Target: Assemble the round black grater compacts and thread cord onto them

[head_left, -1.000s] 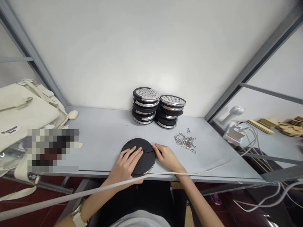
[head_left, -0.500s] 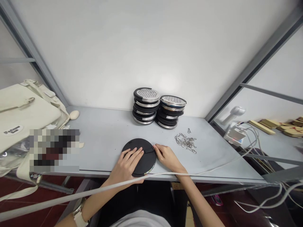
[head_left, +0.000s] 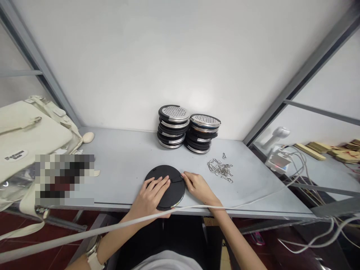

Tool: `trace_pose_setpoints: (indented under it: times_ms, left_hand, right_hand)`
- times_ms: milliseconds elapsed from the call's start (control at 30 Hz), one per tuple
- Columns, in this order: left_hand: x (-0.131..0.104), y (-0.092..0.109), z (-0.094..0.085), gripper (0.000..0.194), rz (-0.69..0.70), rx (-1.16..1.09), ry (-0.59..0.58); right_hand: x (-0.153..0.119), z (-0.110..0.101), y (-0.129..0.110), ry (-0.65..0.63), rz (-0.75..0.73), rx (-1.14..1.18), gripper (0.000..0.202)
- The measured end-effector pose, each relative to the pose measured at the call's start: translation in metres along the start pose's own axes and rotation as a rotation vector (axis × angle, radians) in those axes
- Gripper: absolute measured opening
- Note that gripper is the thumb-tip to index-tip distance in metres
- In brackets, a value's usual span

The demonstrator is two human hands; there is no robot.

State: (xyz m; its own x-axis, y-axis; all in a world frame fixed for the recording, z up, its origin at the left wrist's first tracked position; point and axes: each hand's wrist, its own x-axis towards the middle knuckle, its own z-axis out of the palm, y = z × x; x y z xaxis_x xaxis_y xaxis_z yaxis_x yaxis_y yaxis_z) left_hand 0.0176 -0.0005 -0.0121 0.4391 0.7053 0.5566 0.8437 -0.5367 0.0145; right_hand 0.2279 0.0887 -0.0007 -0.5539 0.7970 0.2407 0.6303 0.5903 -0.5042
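A round black disc (head_left: 176,193) lies at the front edge of the grey table, with a dark strap across its upper right part. My left hand (head_left: 152,193) rests on the disc, its fingers flat on top and its thumb low at the rim. At the right rim, my right hand (head_left: 197,185) pinches a small metal piece at the strap's end. Metal clips (head_left: 221,169) lie in a loose pile to the right of my right hand.
Two stacks of round grater-like discs, left (head_left: 173,127) and right (head_left: 203,133), stand by the wall. A cream bag (head_left: 33,131) sits at the left. A white cable (head_left: 118,226) crosses over my forearms. Devices (head_left: 278,159) and wooden pieces (head_left: 312,150) are on the right.
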Motion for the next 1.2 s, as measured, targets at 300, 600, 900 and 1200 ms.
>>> trace_pose_setpoints:
  times_ms: [300, 600, 900, 1200]
  left_hand:
    - [-0.0008, -0.0001, 0.0026, 0.07, -0.004, -0.01, 0.024]
    - [0.0007, 0.0002, 0.0017, 0.066, -0.002, -0.014, 0.041]
    - [-0.0033, -0.0011, 0.0054, 0.071, -0.034, -0.017, 0.012]
    - [-0.0036, -0.0009, 0.0087, 0.065, -0.025, -0.016, 0.042]
  right_hand:
    - [0.0006, -0.0002, -0.0004, -0.005, -0.002, 0.005, 0.036]
    - [-0.0003, 0.0009, 0.0013, 0.002, -0.001, 0.003, 0.036]
    - [-0.0004, 0.0019, 0.0007, 0.006, 0.003, 0.006, 0.037]
    - [-0.0004, 0.0018, 0.0021, -0.001, 0.004, 0.02, 0.037]
